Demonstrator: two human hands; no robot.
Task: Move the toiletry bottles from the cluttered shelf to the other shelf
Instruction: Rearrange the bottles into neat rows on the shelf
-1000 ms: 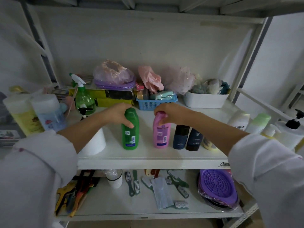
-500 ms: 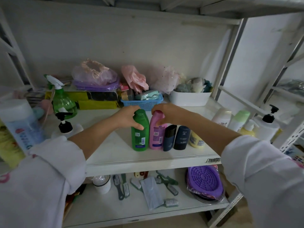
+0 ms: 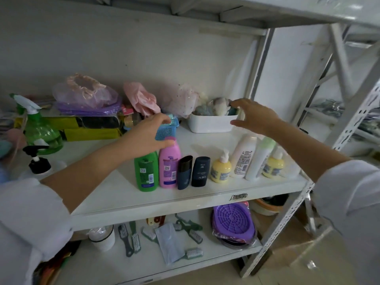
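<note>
Now the green bottle point(image 3: 146, 171) and pink bottle point(image 3: 169, 163) stand touching on the shelf point(image 3: 205, 196); left hand point(image 3: 148, 134) fingers loosely spread above their caps, right hand point(image 3: 253, 118) fingers apart, empty. Lift both hands straight away to avoid toppling them.

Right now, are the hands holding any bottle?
No. The right hand hangs open in the air; the left hand is over the pink bottle, thumb at its cap, not gripping it.

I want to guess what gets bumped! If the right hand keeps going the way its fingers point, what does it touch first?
Probably the white plastic tub of soft bath puffs; the open right hand points at its right end. Depth is unclear.
</note>
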